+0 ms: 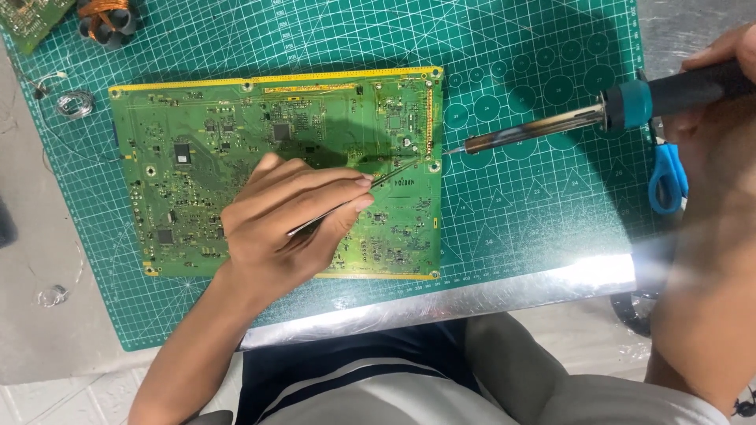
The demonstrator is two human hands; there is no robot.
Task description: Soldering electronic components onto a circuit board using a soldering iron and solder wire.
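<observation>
Far left on the worktop: a copper coil and a loop of wire at the cutting mat's edge. Circuit board lies flat on the mat. Your left hand rests on the board, grip closed on tweezers, tips near the board's right edge. Soldering iron tip just beside that edge; your right hand grips its handle. Blue scissors lie below.

I see a matt green circuit board on a rubbery matt cutting mat. My left hand pinches thin shiny metal tweezers; upper right, my right hand grips a soldering iron, discoloured metal barrel, matt plastic handle.
</observation>
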